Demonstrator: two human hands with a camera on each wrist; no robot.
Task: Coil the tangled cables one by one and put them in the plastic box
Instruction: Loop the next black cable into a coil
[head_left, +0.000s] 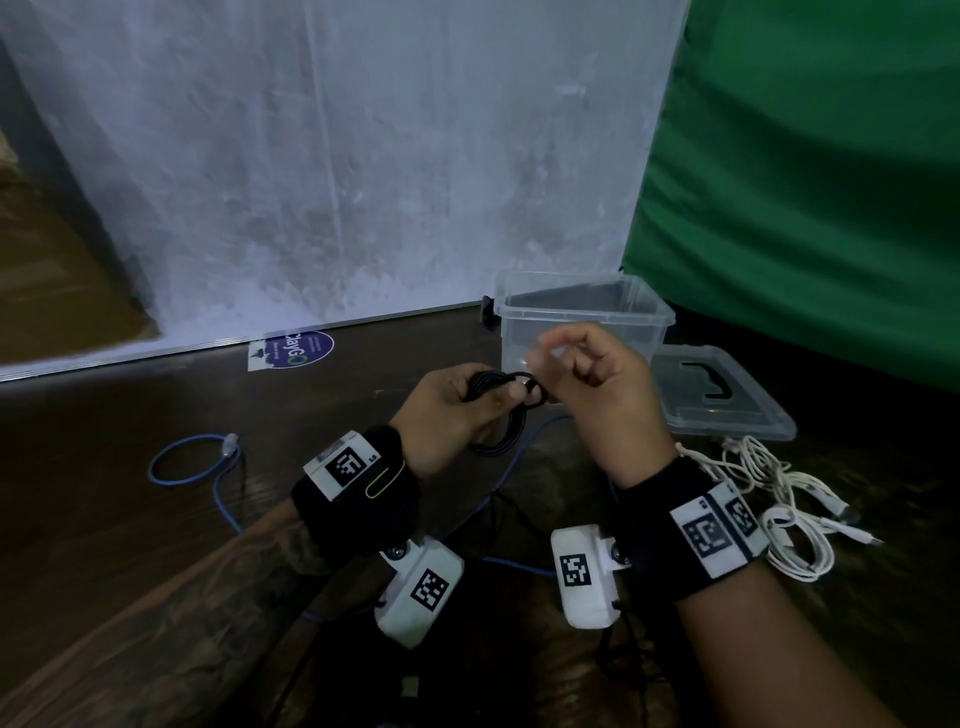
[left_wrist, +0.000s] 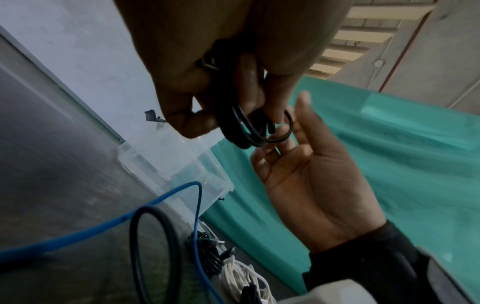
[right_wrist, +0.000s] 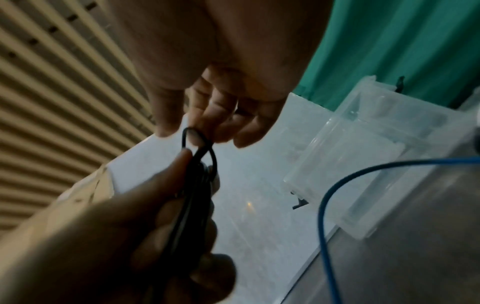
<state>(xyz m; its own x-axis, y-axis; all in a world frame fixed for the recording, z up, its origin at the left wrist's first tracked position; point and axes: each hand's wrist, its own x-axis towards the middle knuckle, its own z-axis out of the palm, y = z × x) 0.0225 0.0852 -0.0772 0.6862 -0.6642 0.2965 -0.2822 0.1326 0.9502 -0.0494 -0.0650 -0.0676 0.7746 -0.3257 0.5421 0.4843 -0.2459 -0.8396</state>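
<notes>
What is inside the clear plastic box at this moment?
Nothing shows inside the plastic box: through its clear walls only floor and wall appear. The right hand covers part of its front, so the bottom there is hidden. The black cable is in the left hand.

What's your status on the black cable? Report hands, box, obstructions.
Left hand grips coiled black cable; right hand pinches its end loop. Plastic box open, nothing in it yet. Blue cable trails beneath, not snagging.

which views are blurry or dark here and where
Head view: dim, sharp enough; right hand fingertips smeared before the clear plastic box. Left wrist view: coiled black cable sharp, foreground blurred. Right wrist view: softest, left hand dark and unfocused.
</notes>
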